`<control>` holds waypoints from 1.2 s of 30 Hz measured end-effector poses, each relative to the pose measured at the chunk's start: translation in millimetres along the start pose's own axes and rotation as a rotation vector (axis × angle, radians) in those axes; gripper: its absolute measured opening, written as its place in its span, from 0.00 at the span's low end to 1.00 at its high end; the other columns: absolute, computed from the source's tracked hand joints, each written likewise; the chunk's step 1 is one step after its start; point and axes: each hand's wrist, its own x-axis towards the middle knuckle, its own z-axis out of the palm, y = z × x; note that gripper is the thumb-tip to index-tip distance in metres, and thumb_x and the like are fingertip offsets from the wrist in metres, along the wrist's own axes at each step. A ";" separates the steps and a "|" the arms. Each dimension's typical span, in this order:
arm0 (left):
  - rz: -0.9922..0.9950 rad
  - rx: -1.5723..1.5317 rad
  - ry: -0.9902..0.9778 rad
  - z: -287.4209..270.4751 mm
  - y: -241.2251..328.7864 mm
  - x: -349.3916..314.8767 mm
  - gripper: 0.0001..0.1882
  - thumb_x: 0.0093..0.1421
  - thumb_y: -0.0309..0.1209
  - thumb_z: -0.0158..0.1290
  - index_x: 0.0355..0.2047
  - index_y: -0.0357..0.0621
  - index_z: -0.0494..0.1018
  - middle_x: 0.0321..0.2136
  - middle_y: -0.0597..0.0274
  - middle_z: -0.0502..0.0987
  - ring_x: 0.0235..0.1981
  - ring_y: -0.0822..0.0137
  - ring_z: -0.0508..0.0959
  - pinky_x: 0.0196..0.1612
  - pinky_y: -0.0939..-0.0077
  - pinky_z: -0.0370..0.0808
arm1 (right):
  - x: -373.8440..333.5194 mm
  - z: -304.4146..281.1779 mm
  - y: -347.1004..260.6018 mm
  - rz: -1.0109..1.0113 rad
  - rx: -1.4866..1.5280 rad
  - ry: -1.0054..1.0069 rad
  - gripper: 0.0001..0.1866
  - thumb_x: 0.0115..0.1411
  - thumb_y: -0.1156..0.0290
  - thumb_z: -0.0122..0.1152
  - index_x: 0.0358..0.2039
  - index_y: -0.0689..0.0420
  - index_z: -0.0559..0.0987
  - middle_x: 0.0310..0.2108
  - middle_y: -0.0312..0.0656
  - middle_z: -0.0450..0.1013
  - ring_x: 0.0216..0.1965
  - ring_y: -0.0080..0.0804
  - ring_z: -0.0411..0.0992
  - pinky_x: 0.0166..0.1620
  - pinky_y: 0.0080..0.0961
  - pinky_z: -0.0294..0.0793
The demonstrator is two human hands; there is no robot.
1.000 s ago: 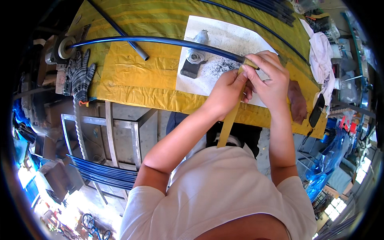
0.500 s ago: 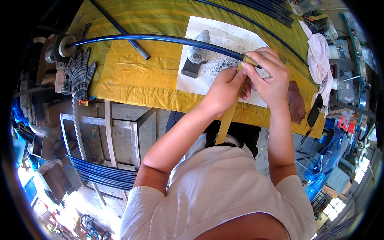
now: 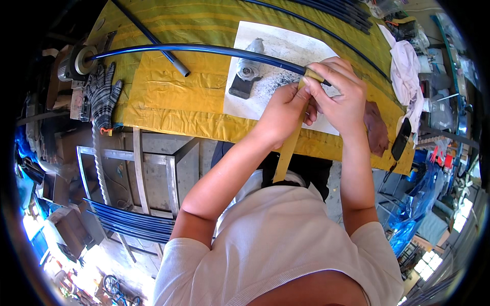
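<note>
A long shiny dark-blue rod [image 3: 204, 49] runs across the table from a round fitting at the far left to my hands. Close to its right end, a flat tan-yellow strip [image 3: 287, 155] is wrapped around the rod, and its loose tail hangs toward my waist. My left hand [image 3: 284, 111] is closed, pinching the strip just below the rod. With thumb and fingers, my right hand [image 3: 341, 96] grips the wrapped end of the rod. The rod's dark tip pokes out beneath my right fingers. Some of the fingers hide each other where the hands meet.
A white sheet [image 3: 236, 97] dusted with dark specks lies under a grey wrapped support [image 3: 247, 69] on a dark block. The rod's left end meets a round motor-like fitting [image 3: 84, 60]. Around are a striped glove [image 3: 103, 97], more rods [image 3: 153, 38], a brown cloth [image 3: 376, 127] and a dark handheld object [image 3: 401, 138].
Both hands, the wrapped strip and the rod's right end have shifted slightly left. The grip on strip and rod looks the same.
</note>
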 end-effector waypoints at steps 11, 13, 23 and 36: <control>0.003 -0.052 -0.059 11.6 -6.6 2.2 0.15 0.67 0.36 0.38 0.30 0.37 0.68 0.23 0.62 0.71 0.21 0.74 0.69 0.26 0.81 0.68 | -8.4 -15.1 1.7 -0.013 -0.060 0.015 0.12 0.40 0.75 0.68 0.29 0.61 0.80 0.25 0.42 0.74 0.31 0.38 0.72 0.39 0.29 0.70; -0.003 -0.050 -0.045 16.7 -6.9 1.3 0.16 0.66 0.38 0.38 0.29 0.39 0.67 0.20 0.64 0.70 0.21 0.74 0.68 0.26 0.81 0.65 | -9.8 -18.4 2.5 -0.010 -0.057 0.016 0.12 0.40 0.76 0.68 0.29 0.61 0.80 0.25 0.42 0.74 0.31 0.39 0.72 0.39 0.29 0.70; -0.025 -0.017 -0.057 24.8 -2.3 -1.8 0.17 0.66 0.39 0.38 0.29 0.39 0.68 0.20 0.64 0.70 0.21 0.75 0.68 0.25 0.81 0.64 | -11.7 -26.8 -0.4 -0.002 -0.041 0.017 0.12 0.40 0.78 0.67 0.29 0.62 0.79 0.26 0.43 0.74 0.31 0.38 0.72 0.37 0.28 0.70; 0.023 -0.039 -0.027 2.6 0.5 0.0 0.17 0.66 0.40 0.39 0.29 0.38 0.67 0.21 0.63 0.71 0.22 0.73 0.69 0.28 0.79 0.67 | 6.4 -6.7 -7.5 -0.035 -0.012 0.033 0.11 0.39 0.77 0.67 0.27 0.61 0.79 0.24 0.41 0.74 0.29 0.36 0.71 0.37 0.28 0.70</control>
